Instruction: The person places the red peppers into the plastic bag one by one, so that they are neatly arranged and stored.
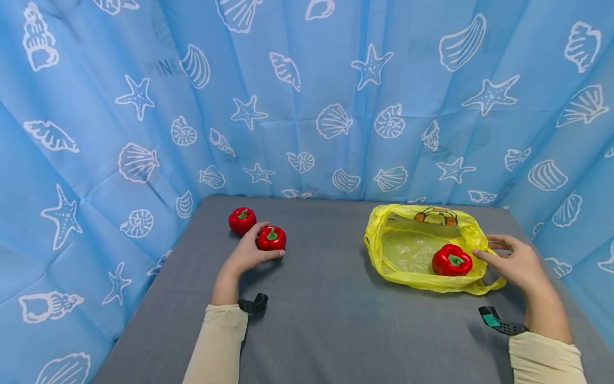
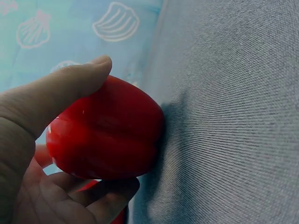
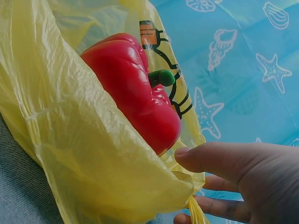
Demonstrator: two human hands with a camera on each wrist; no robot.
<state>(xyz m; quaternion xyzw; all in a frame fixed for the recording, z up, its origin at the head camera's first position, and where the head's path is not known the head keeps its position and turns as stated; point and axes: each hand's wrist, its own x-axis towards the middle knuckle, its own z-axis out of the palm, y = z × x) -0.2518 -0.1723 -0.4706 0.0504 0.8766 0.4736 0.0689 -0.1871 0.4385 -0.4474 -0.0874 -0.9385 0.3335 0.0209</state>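
Note:
My left hand [image 1: 248,252] holds a glossy red bell pepper [image 1: 271,238] with a green stem, thumb on one side and fingers on the other. In the left wrist view this pepper [image 2: 107,128] is at the grey tabletop. Just behind and left of it is another red bell pepper [image 1: 242,221]. On the right lies a yellow plastic bag [image 1: 417,284], its mouth spread wide, with a third red bell pepper [image 1: 446,260] inside. My right hand [image 1: 515,261] pinches the bag's right edge near a handle loop, thumb on the inner side and fingers outside.
A grey cloth-covered table [image 1: 326,320] lies under everything. Blue curtains [image 1: 307,96] printed with white shells and starfish hang along its back and sides. Each wrist wears a black strap-like device [image 1: 501,322].

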